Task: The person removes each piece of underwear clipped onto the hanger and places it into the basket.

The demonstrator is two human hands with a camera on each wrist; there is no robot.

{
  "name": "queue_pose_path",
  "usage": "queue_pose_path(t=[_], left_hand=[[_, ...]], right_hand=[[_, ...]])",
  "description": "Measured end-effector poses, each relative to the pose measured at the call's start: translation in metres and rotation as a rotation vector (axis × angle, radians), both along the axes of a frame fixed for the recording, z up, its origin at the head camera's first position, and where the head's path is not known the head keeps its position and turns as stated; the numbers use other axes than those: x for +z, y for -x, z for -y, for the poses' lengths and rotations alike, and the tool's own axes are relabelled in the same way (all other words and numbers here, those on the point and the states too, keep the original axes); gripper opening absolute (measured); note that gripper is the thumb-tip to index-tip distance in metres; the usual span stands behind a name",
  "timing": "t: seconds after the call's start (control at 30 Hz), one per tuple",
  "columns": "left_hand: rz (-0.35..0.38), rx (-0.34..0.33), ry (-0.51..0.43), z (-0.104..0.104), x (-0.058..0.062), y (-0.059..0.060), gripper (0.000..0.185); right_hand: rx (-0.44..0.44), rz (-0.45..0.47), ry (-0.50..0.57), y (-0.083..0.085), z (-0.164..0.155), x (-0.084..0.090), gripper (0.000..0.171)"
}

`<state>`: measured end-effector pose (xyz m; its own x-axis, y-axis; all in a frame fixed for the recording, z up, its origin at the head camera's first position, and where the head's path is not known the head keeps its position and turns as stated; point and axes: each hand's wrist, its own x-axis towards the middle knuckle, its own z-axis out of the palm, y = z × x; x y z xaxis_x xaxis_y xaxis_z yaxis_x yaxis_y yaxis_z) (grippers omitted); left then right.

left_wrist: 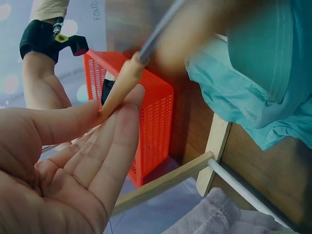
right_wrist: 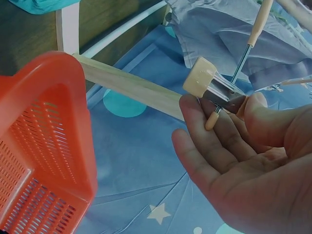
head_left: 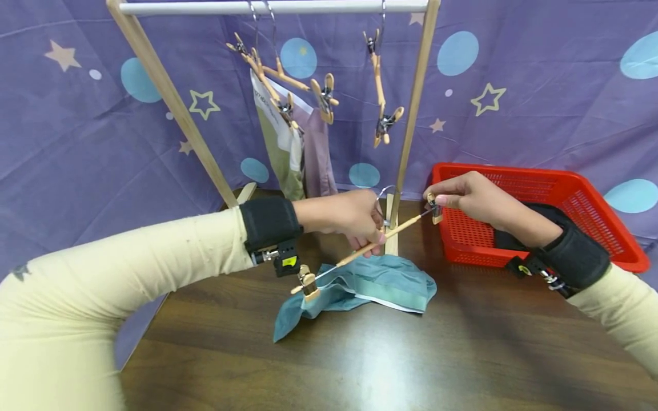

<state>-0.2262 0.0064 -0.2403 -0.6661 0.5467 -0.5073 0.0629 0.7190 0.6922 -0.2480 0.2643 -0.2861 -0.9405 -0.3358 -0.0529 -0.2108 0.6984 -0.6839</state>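
A wooden clip hanger (head_left: 367,246) is held slantwise above the table. My left hand (head_left: 354,220) grips its bar near the middle, below the metal hook. At its far right end, my right hand (head_left: 475,200) pinches a wooden clip (right_wrist: 222,92) between thumb and fingers. The other clip (head_left: 308,283), at the left end, overlaps a teal garment (head_left: 393,279); whether it bites the cloth I cannot tell. That garment lies crumpled on the table under the hanger, its lighter band toward me. In the left wrist view the bar (left_wrist: 122,85) passes between thumb and fingers.
A red plastic basket (head_left: 514,171) with dark cloth (head_left: 545,220) inside stands at the right. Behind, a wooden rack with a white rail (head_left: 329,7) carries several clip hangers, with an olive-and-white garment (head_left: 280,137) and a mauve one (head_left: 319,151) hanging. A patterned purple curtain (head_left: 524,125) backs everything.
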Motion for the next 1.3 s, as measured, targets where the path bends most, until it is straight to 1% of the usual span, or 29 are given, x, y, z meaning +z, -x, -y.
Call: queue_pose_path(t=[0.2, 0.33, 0.57, 0.7, 0.8, 0.93, 1.07, 1.2, 1.3], left_hand=[[-0.006, -0.044, 0.039, -0.005, 0.003, -0.002, 0.019], [0.005, -0.035, 0.052, -0.008, 0.003, -0.004, 0.02], [0.064, 0.025, 0.029, -0.014, 0.002, -0.006, 0.022], [0.107, 0.062, -0.003, -0.016, 0.001, -0.006, 0.019], [0.139, 0.092, -0.033, -0.017, -0.002, -0.006, 0.013], [0.175, 0.13, -0.089, -0.018, -0.01, -0.005, 0.008], [0.206, 0.178, -0.145, -0.016, -0.019, -0.006, 0.007], [0.21, 0.232, -0.177, -0.013, -0.027, -0.007, 0.006], [0.206, 0.296, -0.209, -0.011, -0.031, -0.006, 0.006]], right_hand=[[0.035, -0.009, 0.011, 0.002, 0.001, 0.0, 0.03], [0.046, -0.007, 0.012, 0.003, 0.001, -0.001, 0.032], [0.066, -0.014, 0.019, 0.007, 0.002, -0.002, 0.035], [0.053, -0.029, 0.037, 0.008, 0.003, -0.003, 0.038], [0.034, -0.049, 0.061, 0.008, 0.004, -0.004, 0.042], [-0.003, -0.077, 0.081, 0.005, 0.005, -0.005, 0.048], [-0.026, -0.077, 0.083, -0.001, 0.004, -0.005, 0.051], [-0.033, -0.063, 0.064, -0.007, 0.001, -0.004, 0.051], [-0.041, -0.057, 0.049, -0.013, -0.003, -0.006, 0.049]])
